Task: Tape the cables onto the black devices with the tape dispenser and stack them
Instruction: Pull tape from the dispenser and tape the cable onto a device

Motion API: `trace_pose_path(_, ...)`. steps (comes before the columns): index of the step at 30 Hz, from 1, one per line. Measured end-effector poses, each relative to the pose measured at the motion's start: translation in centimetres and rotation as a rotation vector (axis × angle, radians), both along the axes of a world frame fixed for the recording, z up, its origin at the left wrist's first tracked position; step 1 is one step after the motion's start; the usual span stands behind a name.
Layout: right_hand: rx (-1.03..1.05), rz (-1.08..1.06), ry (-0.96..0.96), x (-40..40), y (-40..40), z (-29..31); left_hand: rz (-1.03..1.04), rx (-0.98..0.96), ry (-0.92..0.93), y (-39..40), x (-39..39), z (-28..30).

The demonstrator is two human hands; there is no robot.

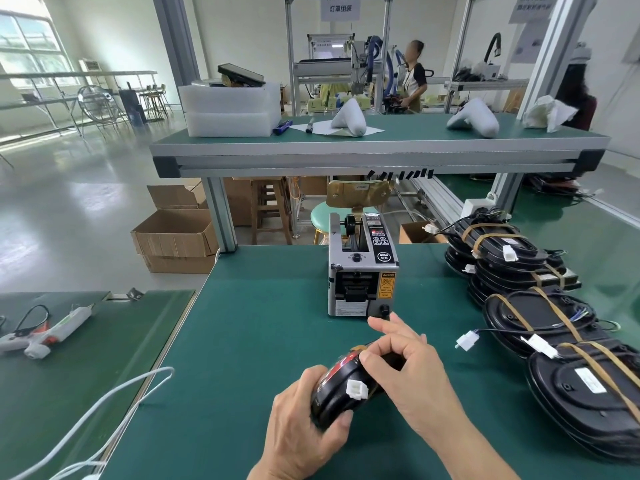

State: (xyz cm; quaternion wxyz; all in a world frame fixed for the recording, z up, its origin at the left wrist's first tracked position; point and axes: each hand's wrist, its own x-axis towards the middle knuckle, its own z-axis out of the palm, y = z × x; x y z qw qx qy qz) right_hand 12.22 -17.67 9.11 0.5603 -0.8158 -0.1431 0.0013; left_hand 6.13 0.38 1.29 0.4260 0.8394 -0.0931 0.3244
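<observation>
Left hand (pixel 304 424) is gripping black device (pixel 341 386) tilted on edge, low centre | right hand (pixel 405 365) is pressing fingers on its top, pinching nothing clear | tape dispenser (pixel 362 271) is standing just beyond, nearer right hand | stacked devices (pixel 554 327) are lying at right on counter (pixel 242 341).

Glossy pale floor (pixel 69 202), bright window (pixel 27 46), perhaps overexposed.
</observation>
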Motion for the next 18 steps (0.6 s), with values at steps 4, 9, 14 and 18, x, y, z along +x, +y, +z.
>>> trace_pose_path(4,0.003,-0.004,-0.003,-0.04,0.04,0.02,-0.007,-0.002,-0.006,-0.04,-0.02,0.15)
trace_pose_path(9,-0.023,-0.019,-0.022,-0.28,0.14,0.15,-0.003,-0.001,-0.012,-0.18,0.01,0.39)
trace_pose_path(14,-0.078,-0.035,-0.045,-0.42,0.31,0.32,-0.004,0.002,-0.014,-0.09,-0.01,0.31)
trace_pose_path(18,-0.121,-0.041,-0.063,-0.49,0.45,0.34,-0.006,0.001,-0.013,-0.06,0.12,0.17)
